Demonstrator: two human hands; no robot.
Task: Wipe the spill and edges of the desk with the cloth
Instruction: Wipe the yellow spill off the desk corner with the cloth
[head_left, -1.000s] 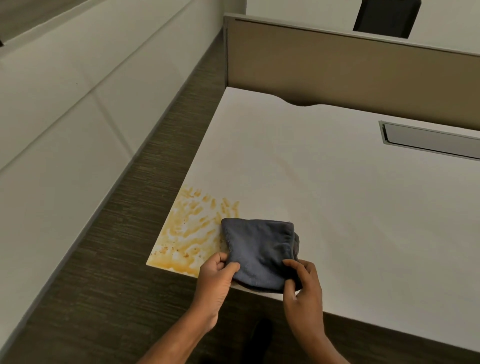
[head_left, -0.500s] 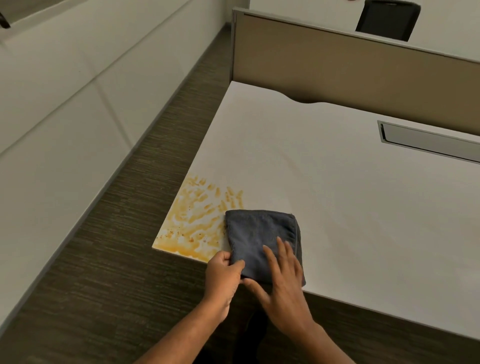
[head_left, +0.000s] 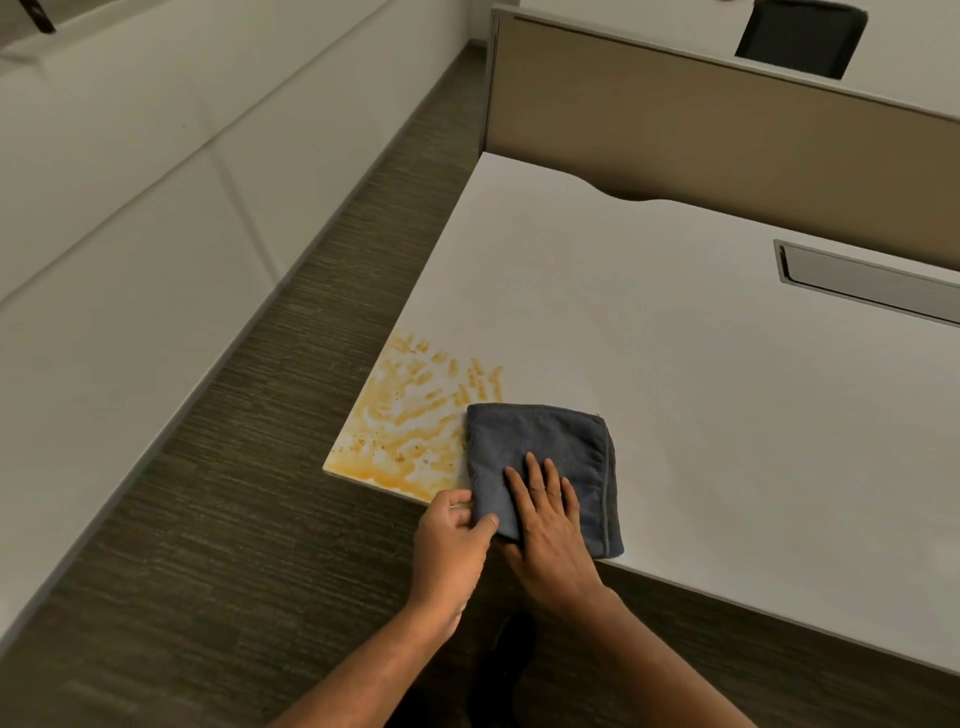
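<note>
**Cloth at the near edge, beside the orange spill**

My right hand (head_left: 550, 525) lies flat on the folded grey cloth (head_left: 540, 457), with the fingers spread and pressing down; it does not close around anything. My left hand (head_left: 452, 540) pinches the near left corner of the cloth between thumb and fingers, so this hand is closed on the fabric.

The cloth lies on the white desk (head_left: 675, 374), at its near edge, and its near right corner hangs a little over this edge. The left side of the cloth touches the orange spill (head_left: 410, 415). The spill covers the near left corner of the desk in streaks and small dots, and it reaches both the near edge and the left edge.

Behind the desk stands a beige partition panel (head_left: 727, 135). In the desk surface on the right there is a long grey cable slot (head_left: 862, 280). A dark chair back (head_left: 800, 36) shows above the panel. The floor (head_left: 234, 493) on my left is dark striped carpet.

I see no brand, label or writing on the cloth, the desk or the panel.
</note>
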